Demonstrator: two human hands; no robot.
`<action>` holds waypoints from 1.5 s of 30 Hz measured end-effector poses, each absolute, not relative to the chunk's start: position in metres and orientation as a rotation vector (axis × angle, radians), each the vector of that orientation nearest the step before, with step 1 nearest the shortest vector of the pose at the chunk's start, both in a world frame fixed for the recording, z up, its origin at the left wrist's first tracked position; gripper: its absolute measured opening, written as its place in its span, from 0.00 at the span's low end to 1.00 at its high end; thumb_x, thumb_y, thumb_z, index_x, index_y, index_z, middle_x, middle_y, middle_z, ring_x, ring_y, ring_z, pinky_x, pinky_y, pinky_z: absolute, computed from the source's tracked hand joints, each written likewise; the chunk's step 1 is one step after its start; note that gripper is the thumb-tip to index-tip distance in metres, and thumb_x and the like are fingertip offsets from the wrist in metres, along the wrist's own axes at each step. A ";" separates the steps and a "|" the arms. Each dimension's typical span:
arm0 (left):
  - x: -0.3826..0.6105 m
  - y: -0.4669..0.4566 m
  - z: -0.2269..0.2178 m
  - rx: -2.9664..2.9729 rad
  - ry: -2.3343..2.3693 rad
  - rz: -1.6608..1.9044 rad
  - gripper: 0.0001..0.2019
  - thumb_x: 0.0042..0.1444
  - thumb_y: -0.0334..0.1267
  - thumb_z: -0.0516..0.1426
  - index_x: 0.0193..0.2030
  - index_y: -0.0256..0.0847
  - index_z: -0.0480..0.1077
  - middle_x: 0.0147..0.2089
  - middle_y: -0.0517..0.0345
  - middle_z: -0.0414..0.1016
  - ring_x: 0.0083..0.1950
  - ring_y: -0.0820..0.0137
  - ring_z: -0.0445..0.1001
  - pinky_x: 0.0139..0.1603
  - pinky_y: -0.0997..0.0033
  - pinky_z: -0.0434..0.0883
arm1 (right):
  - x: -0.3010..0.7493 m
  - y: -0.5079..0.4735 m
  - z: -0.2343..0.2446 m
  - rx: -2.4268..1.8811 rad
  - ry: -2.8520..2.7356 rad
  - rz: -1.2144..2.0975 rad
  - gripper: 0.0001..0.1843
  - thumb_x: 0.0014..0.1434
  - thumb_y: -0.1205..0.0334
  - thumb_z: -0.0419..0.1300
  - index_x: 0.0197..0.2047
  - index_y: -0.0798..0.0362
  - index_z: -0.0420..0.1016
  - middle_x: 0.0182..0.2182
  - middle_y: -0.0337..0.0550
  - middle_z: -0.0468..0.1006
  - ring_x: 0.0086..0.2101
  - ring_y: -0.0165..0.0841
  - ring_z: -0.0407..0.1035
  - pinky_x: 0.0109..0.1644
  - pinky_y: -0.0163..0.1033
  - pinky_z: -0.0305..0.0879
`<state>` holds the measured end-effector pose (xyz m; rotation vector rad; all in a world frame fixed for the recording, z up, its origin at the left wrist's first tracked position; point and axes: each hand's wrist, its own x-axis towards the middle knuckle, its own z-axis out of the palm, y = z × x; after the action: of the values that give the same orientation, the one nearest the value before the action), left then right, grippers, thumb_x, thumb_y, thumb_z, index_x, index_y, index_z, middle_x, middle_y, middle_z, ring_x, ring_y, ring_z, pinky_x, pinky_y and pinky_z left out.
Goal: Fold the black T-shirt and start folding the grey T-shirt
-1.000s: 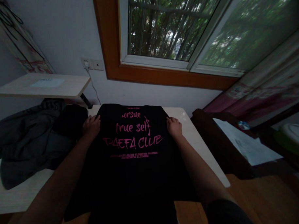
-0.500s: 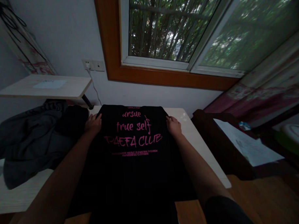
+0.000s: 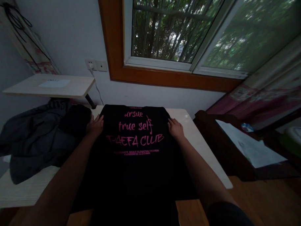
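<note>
A black T-shirt [image 3: 138, 176] with pink lettering lies spread out, back print up, on the pale table, its lower part hanging over the near edge. At its upper left side my left hand [image 3: 94, 125] rests with the fingers stretched out, touching the fabric's edge. My right hand [image 3: 175, 128] lies at the opposite side, fingertips on the shirt's upper right edge and fingers apart. The shirt's sleeves are hard to make out in the dark cloth.
A heap of dark grey and black clothing [image 3: 40, 130] sits left, partly under a small raised shelf [image 3: 75, 91] bearing a paper. The table [image 3: 203, 150] extends right of the shirt. Beyond it stands dark brown furniture [image 3: 216, 147] with a paper sheet [image 3: 250, 145]. A window [image 3: 172, 33] is behind.
The view has shifted slightly, so the scene sits a little further right. My fingers look somewhat more extended on the shirt's edges; the shirt stays in place.
</note>
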<state>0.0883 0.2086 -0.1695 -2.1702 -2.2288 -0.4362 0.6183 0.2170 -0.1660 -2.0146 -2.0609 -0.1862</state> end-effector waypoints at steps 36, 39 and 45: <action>0.226 0.217 -0.135 -2.516 -1.674 -0.498 0.27 0.68 0.42 0.47 0.72 0.40 0.62 0.77 0.47 0.56 0.79 0.54 0.48 0.77 0.43 0.48 | 0.458 0.223 -0.147 -1.604 -2.235 0.044 0.29 0.72 0.55 0.49 0.71 0.57 0.62 0.72 0.54 0.58 0.70 0.47 0.53 0.72 0.56 0.50; 0.249 0.209 -0.145 -2.590 -1.700 -0.419 0.28 0.68 0.43 0.49 0.74 0.44 0.59 0.75 0.47 0.59 0.77 0.53 0.55 0.75 0.42 0.52 | 0.434 0.218 -0.156 -1.578 -2.243 0.096 0.27 0.71 0.54 0.51 0.71 0.52 0.64 0.72 0.50 0.60 0.71 0.45 0.52 0.74 0.58 0.46; 0.222 0.184 -0.155 -2.566 -1.693 -0.400 0.27 0.70 0.44 0.46 0.74 0.43 0.59 0.76 0.47 0.57 0.77 0.57 0.54 0.77 0.48 0.50 | 0.482 0.198 -0.158 -1.660 -2.230 0.089 0.29 0.73 0.53 0.48 0.72 0.56 0.62 0.72 0.53 0.58 0.71 0.42 0.51 0.74 0.53 0.47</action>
<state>0.2225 0.1841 -0.1548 -2.5656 -1.6933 -0.3998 0.4816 0.1981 -0.1580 -1.6599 -2.2297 0.0887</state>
